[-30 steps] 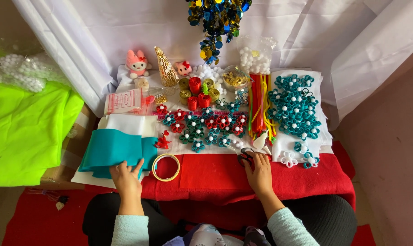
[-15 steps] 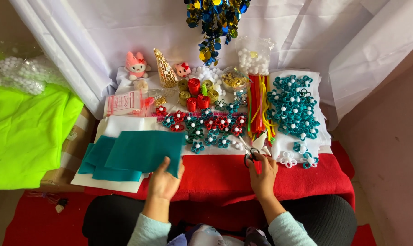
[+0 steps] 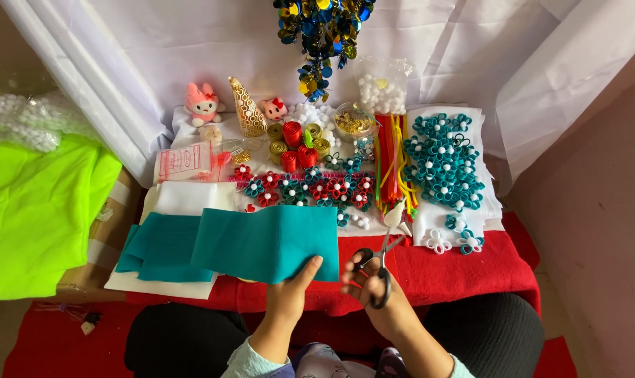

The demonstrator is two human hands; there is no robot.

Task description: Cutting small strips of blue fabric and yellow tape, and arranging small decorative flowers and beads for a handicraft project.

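Teal felt (image 3: 268, 241), a flat rectangular sheet, lies across the front of the desk (image 3: 471, 269), its right lower corner pinched by the left hand (image 3: 289, 294), thumb on top and the other fingers under the edge. Far to the left, off the desk, a bright green cloth (image 3: 30, 210) spreads out with a clear bag of white beads (image 3: 23, 119) above it. Next comes a stack of more teal felt pieces (image 3: 156, 248) resting on white sheets (image 3: 184, 199), partly under the held sheet. Behind these stand a pink plush toy (image 3: 202, 103), a gold cone (image 3: 247, 108), a second small plush (image 3: 272, 108), and rolls of red and gold ribbon (image 3: 296, 140). A row of small red and teal paper flowers (image 3: 310, 189) with white centres runs along the middle of the desk, just behind the held felt. Right of the left hand, close beside it, the right hand (image 3: 380, 297) is closed around the black handles of a pair of scissors (image 3: 380, 262), whose blades point up and away toward a bundle of coloured pipe cleaners (image 3: 391, 164). The scissors are near the felt's right edge but not touching it. Farther right, a large cluster of teal flowers (image 3: 443, 157) sits on white cloth, with a few white flowers (image 3: 454, 241) below. A sequinned hanging ornament (image 3: 324, 31) dangles above the middle.
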